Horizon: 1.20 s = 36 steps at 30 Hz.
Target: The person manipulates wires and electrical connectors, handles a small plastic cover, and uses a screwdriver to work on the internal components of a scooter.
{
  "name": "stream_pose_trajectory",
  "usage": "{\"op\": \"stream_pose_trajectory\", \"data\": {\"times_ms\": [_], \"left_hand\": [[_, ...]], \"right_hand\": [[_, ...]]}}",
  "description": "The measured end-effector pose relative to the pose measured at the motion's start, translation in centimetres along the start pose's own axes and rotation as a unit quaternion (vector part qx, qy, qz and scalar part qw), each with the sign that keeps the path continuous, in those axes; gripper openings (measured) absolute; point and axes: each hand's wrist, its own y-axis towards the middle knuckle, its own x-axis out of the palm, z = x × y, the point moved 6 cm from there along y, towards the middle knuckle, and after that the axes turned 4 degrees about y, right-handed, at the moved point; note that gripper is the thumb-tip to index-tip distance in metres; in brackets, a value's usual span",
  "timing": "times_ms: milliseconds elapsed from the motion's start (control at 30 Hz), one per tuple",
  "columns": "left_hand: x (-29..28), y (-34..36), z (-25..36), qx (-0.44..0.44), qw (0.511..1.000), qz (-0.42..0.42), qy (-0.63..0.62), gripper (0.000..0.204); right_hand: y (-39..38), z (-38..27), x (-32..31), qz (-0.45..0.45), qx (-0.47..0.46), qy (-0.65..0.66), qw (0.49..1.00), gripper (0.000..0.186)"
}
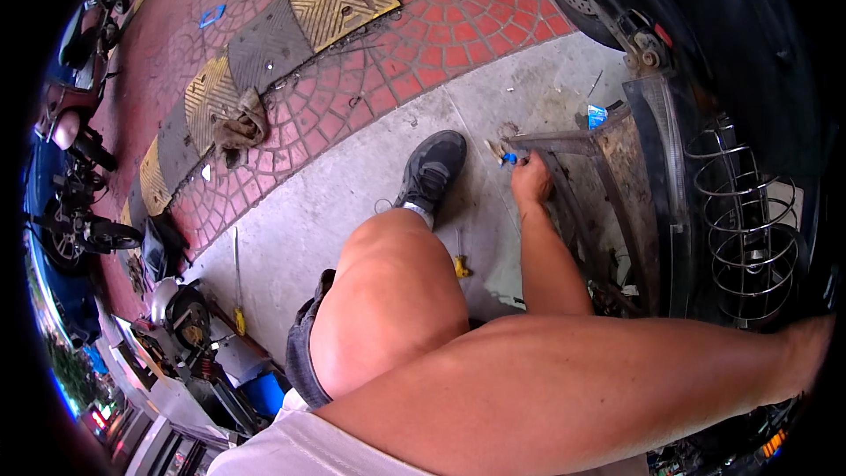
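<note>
right hand (534, 183): fingers curled right at a little blue bit (509, 159) beside the frame (573, 143), can't tell if it's actually gripped tbh | left hand (807, 353): way over at the dark right rim, too blurry to say | yellow-handled screwdriver (462, 267): on the concrete (335, 203), between knee (388, 273) and right forearm (551, 260)
</note>
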Motion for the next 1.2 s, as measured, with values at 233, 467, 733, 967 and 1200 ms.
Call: {"op": "stream_pose_trajectory", "data": {"times_ms": [233, 467, 733, 967, 1200], "left_hand": [[0.3, 0.2, -0.2, -0.004, 1.0, 0.007, -0.004, 0.034], [0.2, 0.4, -0.1, -0.007, 1.0, 0.015, -0.007, 0.033], [-0.6, 0.7, -0.5, -0.018, 0.999, 0.036, -0.01, 0.033], [-0.6, 0.9, -0.2, -0.013, 0.999, 0.037, -0.015, 0.033], [-0.6, 1.3, -0.1, -0.009, 0.999, 0.033, -0.016, 0.033]], "right_hand": [[-1.8, -0.4, -0.5, -0.02, -0.068, -0.002, 0.997, 0.017], [-3.5, 0.2, -0.6, -0.039, -0.149, -0.046, 0.987, 0.016], [-6.9, 1.2, -0.8, -0.1, -0.139, -0.053, 0.984, 0.016], [-6.9, 0.6, -1.5, -0.111, -0.135, -0.039, 0.984, 0.015], [-6.8, 1.4, -0.7, -0.093, -0.134, -0.034, 0.986, 0.017]]}}
